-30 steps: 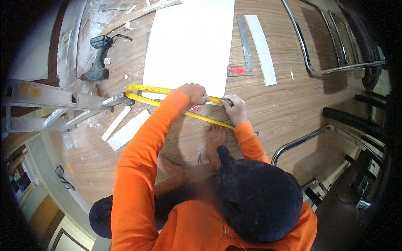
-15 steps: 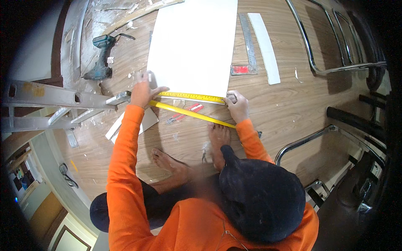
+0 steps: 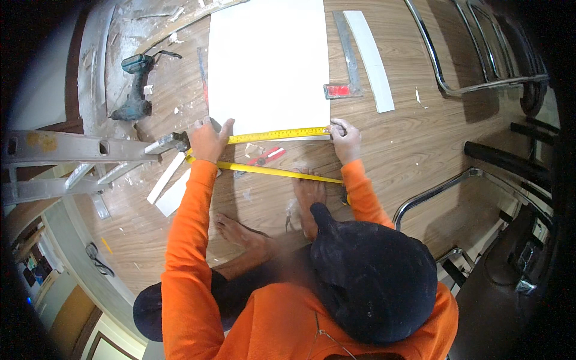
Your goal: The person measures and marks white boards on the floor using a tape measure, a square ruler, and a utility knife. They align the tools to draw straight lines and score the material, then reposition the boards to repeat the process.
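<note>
A large white board lies on the wood-look floor in front of me. Along its near edge runs the yellow blade of a tape measure. My left hand is closed on the blade at the board's near left corner, thumb pointing forward. At the near right corner, my right hand pinches the blade's end against the board. The blade loops back beneath my left hand and slants across the floor towards my right forearm, which partly hides the tape's case.
A red utility knife lies between the tape and my feet. Right of the board are a metal square and a white strip. Leftwards are a cordless drill, an aluminium ladder and white offcuts. Chrome-framed chairs stand at right.
The board's near end has swung to the right, and both hands and the tape have turned with it. A red-handled tool now shows beside the board's left edge.
</note>
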Demonstrator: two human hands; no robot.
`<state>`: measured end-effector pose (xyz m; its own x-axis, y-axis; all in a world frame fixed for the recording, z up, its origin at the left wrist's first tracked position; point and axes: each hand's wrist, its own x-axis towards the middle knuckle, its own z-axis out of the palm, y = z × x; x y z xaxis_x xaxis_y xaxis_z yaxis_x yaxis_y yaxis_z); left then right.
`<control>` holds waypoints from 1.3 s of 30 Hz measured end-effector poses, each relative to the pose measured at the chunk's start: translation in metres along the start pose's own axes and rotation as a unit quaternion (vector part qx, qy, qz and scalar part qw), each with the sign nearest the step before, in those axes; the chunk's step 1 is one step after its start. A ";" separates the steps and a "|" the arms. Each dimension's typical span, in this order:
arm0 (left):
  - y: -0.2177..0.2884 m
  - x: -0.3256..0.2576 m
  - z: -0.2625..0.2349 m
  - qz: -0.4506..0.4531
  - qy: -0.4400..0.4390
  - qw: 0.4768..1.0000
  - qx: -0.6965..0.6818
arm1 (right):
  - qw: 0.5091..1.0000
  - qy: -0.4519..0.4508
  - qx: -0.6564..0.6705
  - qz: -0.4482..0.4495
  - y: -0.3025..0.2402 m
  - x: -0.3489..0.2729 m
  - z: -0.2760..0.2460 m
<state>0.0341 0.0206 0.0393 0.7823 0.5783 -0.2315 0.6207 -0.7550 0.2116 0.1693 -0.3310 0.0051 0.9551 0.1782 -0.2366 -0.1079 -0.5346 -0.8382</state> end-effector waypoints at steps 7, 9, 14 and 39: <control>-0.019 -0.006 -0.027 0.092 -0.058 0.985 -0.135 | 0.996 0.042 -0.054 -0.060 0.012 0.002 -0.005; -0.035 -0.003 -0.035 0.143 -0.102 0.963 -0.206 | 0.997 0.041 -0.047 -0.050 0.009 0.001 -0.005; -0.053 0.004 -0.036 0.155 -0.168 0.947 -0.226 | 0.998 0.010 -0.054 -0.023 -0.007 -0.007 -0.010; -0.056 0.010 -0.010 0.178 -0.119 0.967 -0.140 | 0.970 -0.047 -0.114 -0.207 0.021 -0.009 -0.028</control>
<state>0.0076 0.0710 0.0344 0.9357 0.1839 -0.3010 0.3293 -0.7613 0.5586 0.1659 -0.3667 0.0032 0.8727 0.4863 0.0448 0.3543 -0.5674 -0.7433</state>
